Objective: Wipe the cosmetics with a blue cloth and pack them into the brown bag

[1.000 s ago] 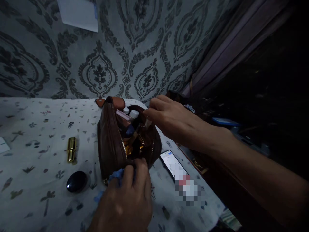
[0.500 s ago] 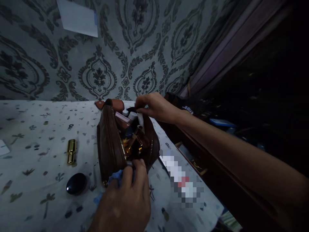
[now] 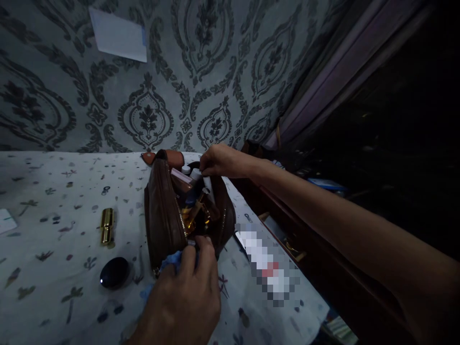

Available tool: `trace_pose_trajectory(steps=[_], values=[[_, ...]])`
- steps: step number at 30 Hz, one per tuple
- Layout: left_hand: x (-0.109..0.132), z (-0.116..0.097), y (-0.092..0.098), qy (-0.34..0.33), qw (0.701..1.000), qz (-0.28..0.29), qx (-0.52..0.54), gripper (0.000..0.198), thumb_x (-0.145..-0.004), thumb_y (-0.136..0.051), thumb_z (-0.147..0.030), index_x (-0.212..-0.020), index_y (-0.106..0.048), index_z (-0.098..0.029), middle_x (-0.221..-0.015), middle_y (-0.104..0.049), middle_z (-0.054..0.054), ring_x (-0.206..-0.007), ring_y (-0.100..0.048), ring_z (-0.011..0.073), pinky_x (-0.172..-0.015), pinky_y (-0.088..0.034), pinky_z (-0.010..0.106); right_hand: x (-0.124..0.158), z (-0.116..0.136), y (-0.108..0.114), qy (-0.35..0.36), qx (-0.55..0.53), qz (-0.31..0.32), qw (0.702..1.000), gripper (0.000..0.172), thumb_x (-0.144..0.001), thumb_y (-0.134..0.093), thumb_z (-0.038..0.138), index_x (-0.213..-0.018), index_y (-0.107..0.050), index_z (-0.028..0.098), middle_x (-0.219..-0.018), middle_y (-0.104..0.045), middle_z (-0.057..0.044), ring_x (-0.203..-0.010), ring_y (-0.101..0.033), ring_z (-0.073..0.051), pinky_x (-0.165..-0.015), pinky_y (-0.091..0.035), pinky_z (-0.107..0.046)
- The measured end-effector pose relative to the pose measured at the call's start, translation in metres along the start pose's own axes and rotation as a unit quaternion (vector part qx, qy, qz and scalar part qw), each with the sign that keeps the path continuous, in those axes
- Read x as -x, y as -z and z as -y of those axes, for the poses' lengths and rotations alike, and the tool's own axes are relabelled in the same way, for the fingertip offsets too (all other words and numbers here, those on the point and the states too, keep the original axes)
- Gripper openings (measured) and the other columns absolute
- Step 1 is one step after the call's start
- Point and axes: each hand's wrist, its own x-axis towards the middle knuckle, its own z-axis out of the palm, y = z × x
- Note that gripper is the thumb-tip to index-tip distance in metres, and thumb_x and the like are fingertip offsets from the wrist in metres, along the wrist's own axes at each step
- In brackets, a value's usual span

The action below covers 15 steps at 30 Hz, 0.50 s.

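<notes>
A brown leather makeup bag (image 3: 161,211) stands unzipped on the patterned cloth. Inside are white-capped bottles (image 3: 196,174), a pink box (image 3: 181,176), a white tube (image 3: 208,190) and gold-coloured items (image 3: 192,215). At the bag's far end, my right hand (image 3: 220,161) is closed, its fingertips at the top of the white tube. My left hand (image 3: 190,287) grips the near edge of the bag, fingertips over the rim. A bunched blue cloth (image 3: 171,260) shows between that hand and the bag. The left thumb is hidden.
Left of the bag lie a gold lipstick tube (image 3: 107,226) and a round black compact (image 3: 115,273). A brown leather strap or case (image 3: 174,157) sits behind it. A blurred-out flat item (image 3: 266,266) lies at right, beside an open drawer (image 3: 287,239). Patterned wallpaper (image 3: 201,96) rises behind.
My right hand has dipped slightly toward the bag's opening, and the white tube sits a little lower with it. My left hand keeps its grip; the view has shifted slightly.
</notes>
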Motion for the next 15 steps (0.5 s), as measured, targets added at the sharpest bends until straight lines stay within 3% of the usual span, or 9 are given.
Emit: trace_pose_trajectory(steps=[3, 10, 15], values=[[0.001, 0.000, 0.000, 0.000, 1.000, -0.002, -0.004, 0.040, -0.088, -0.062, -0.027, -0.125, -0.070, -0.013, -0.115, -0.065, 0.015, -0.084, -0.058, 0.0188, -0.051, -0.051, 0.021, 0.002, 0.000, -0.011, 0.012, 0.052, 0.045, 0.998, 0.017, -0.076, -0.063, 0.005, -0.079, -0.078, 0.012, -0.079, -0.074, -0.007, -0.074, -0.063, -0.016, -0.068, -0.040, -0.025], [0.003, 0.000, 0.000, 0.002, 1.000, 0.019, 0.004, 0.043, -0.086, -0.064, -0.023, -0.128, -0.068, -0.012, -0.115, -0.062, 0.016, -0.087, -0.056, 0.0192, -0.053, -0.049, 0.021, 0.014, 0.003, -0.020, 0.034, 0.070, -0.006, 0.997, 0.022, -0.082, -0.057, 0.004, -0.089, -0.077, 0.011, -0.096, -0.071, -0.012, -0.088, -0.063, -0.019, -0.080, -0.043, -0.027], [0.001, -0.002, -0.002, 0.007, 1.000, 0.008, -0.005, 0.042, -0.086, -0.064, -0.025, -0.126, -0.069, -0.012, -0.115, -0.063, 0.016, -0.085, -0.056, 0.0191, -0.052, -0.050, 0.021, 0.020, 0.007, -0.016, 0.044, 0.111, 0.027, 0.992, 0.024, -0.086, -0.054, 0.003, -0.096, -0.075, 0.010, -0.107, -0.069, -0.015, -0.097, -0.063, -0.021, -0.083, -0.044, -0.028]])
